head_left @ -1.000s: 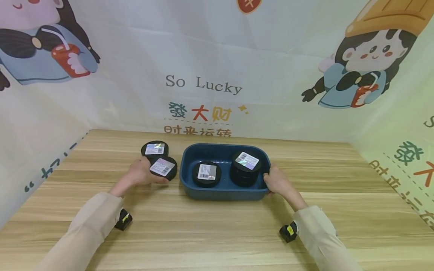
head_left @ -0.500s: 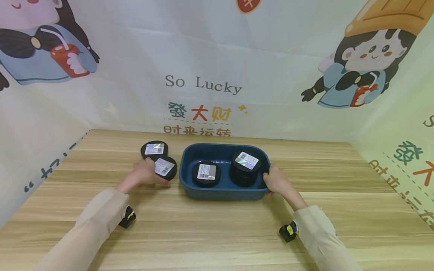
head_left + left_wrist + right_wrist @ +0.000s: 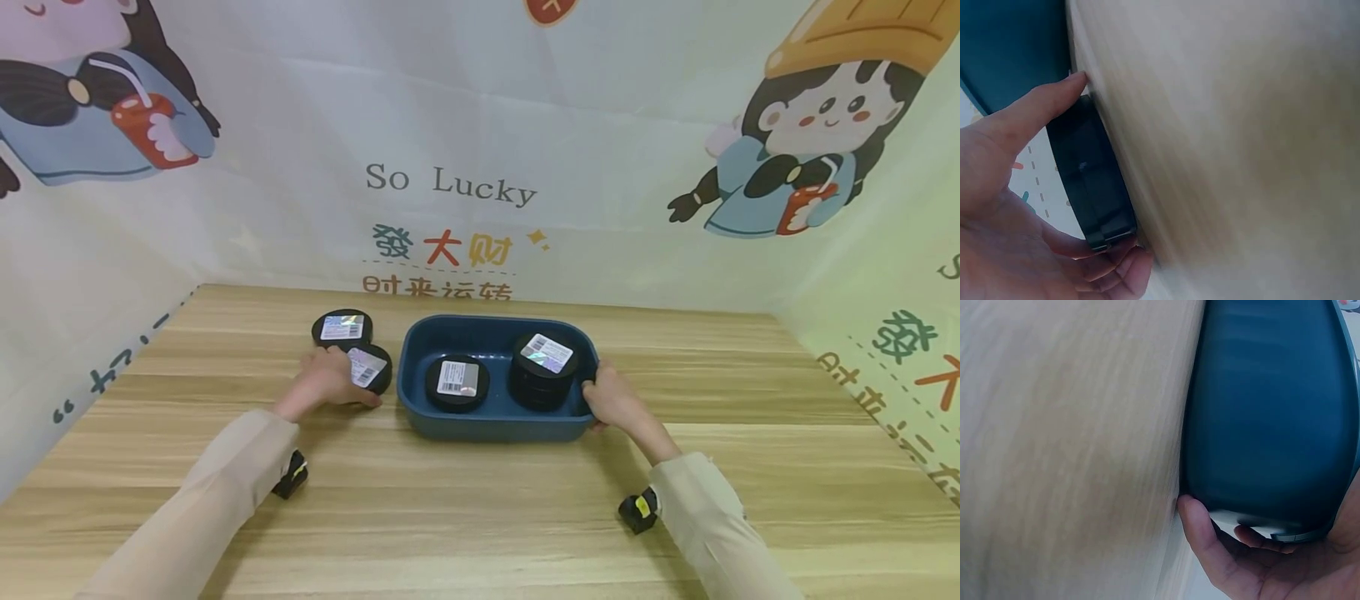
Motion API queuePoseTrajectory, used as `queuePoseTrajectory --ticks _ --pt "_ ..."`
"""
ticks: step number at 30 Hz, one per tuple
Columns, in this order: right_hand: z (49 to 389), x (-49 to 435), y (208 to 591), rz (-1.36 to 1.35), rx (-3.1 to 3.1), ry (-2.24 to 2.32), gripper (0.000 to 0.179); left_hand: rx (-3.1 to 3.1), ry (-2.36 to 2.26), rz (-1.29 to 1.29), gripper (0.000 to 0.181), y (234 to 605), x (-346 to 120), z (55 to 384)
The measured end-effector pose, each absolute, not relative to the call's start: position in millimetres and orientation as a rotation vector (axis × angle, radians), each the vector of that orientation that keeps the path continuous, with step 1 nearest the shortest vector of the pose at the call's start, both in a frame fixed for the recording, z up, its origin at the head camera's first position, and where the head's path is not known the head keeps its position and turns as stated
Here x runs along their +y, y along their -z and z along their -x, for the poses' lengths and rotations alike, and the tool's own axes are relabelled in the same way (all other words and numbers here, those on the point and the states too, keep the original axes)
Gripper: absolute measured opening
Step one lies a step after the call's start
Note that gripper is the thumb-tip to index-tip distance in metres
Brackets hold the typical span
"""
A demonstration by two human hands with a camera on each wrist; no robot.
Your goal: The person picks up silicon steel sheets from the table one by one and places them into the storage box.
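Presently, left hand (image 3: 326, 383): thumb and fingers are pinching the front tin (image 3: 369, 369) across its edge.
Right hand (image 3: 617, 396): fingers are gripping the right end of the tub (image 3: 495, 429).
Tin risk: a thin edge grip could be slipping; a low lift could be clipping the tub or nudging the rear tin (image 3: 342, 328).
Front tin: is lying left of the tub, label facing up; round, showing no long axis.
Tub: long axis is running left to right.

Left arm (image 3: 202, 500) and right arm (image 3: 712, 525) both stretched forward, left hand (image 3: 326, 379) in a kinda C-shaped grip, right hand (image 3: 615, 398) curled too
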State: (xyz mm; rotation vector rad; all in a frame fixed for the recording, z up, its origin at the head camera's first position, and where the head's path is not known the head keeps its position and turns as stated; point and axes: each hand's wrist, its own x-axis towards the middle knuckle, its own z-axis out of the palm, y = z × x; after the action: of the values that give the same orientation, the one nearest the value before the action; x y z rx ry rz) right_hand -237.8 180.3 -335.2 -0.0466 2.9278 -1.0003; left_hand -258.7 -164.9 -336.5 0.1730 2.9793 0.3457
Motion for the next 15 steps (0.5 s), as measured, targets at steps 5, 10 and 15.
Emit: queuePoseTrajectory --ticks 5,10,15 --pt "238.9 181.0 334.4 0.053 2.925 0.992 0.022 2.971 -0.337 -0.156 0.08 336.0 -162.6 259.4" --pt "238.4 181.0 333.7 0.062 2.933 0.971 0.022 2.964 -0.348 -0.12 0.084 336.0 -163.6 260.7" --pt "237.7 180.1 333.4 0.057 2.946 0.943 0.022 2.972 -0.418 -0.056 0.089 336.6 -165.5 261.4"
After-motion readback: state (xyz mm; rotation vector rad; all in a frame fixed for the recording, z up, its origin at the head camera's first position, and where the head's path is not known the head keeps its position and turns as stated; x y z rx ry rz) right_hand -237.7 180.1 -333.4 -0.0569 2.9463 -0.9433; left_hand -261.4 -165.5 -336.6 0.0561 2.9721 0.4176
